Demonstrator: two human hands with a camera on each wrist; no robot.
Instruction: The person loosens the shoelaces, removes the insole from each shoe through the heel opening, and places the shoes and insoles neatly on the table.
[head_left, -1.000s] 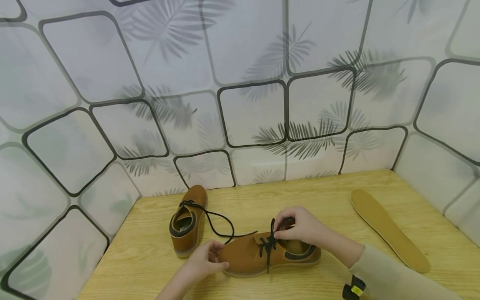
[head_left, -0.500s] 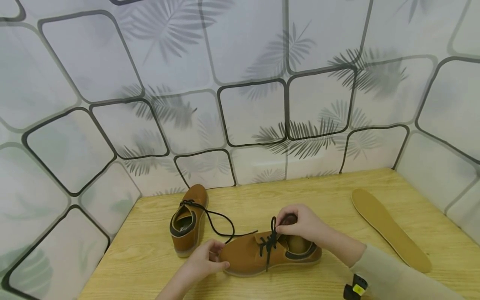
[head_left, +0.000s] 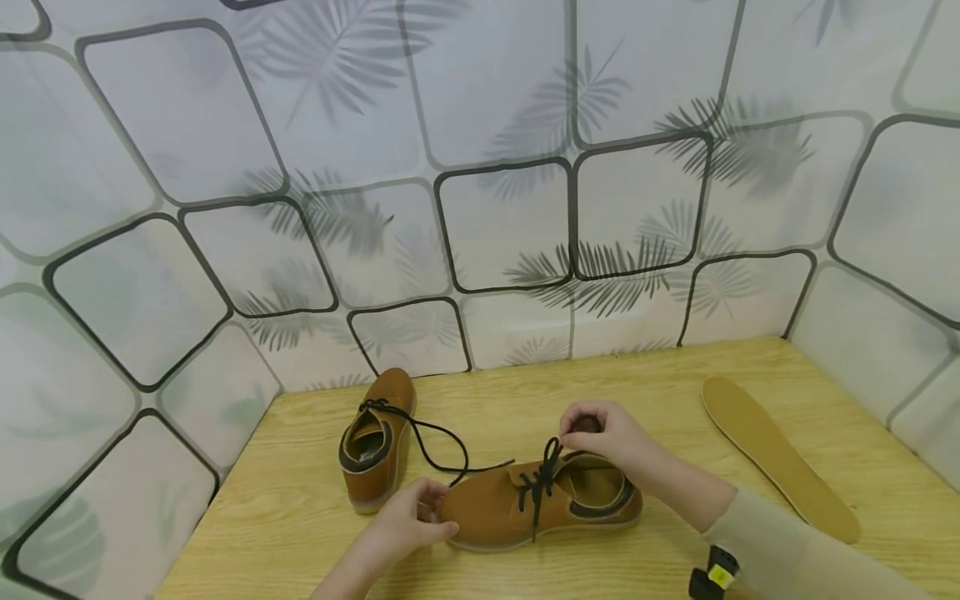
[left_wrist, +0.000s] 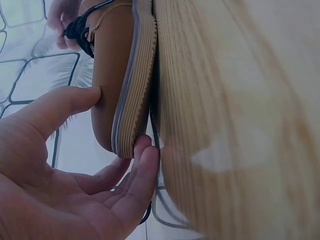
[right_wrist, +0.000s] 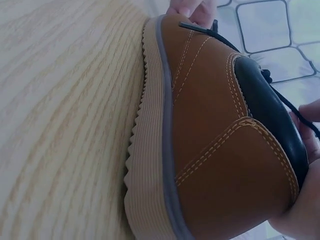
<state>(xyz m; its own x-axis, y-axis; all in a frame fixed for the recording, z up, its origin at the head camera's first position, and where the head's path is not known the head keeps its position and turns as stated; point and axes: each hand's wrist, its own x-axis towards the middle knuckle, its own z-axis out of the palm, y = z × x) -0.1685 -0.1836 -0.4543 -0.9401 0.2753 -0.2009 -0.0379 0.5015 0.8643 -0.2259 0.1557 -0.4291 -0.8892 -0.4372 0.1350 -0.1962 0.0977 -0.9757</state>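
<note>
A brown lace-up shoe [head_left: 483,510] lies on the wooden table, its toe to the left and its heel to the right. My left hand [head_left: 405,521] holds the toe; in the left wrist view the thumb presses the upper and the fingers [left_wrist: 145,160] curl round the sole's front. Over the shoe's opening, my right hand [head_left: 615,442] pinches the black shoelace [head_left: 551,454], which stands up in a small loop above the eyelets. The right wrist view shows the lace [right_wrist: 295,110] stretched taut to the fingers, beside the dark heel collar [right_wrist: 265,95].
A second brown shoe [head_left: 375,479] stands at the left, its long black lace [head_left: 442,429] trailing toward the first shoe. A tan insole [head_left: 780,462] lies at the right on the wooden table [head_left: 637,383]. Patterned cloth walls [head_left: 502,233] enclose the back and sides.
My right hand has moved a little up and to the right, drawing the lace with it; the loop now leans toward the heel. The left hand and the shoe have stayed put.
</note>
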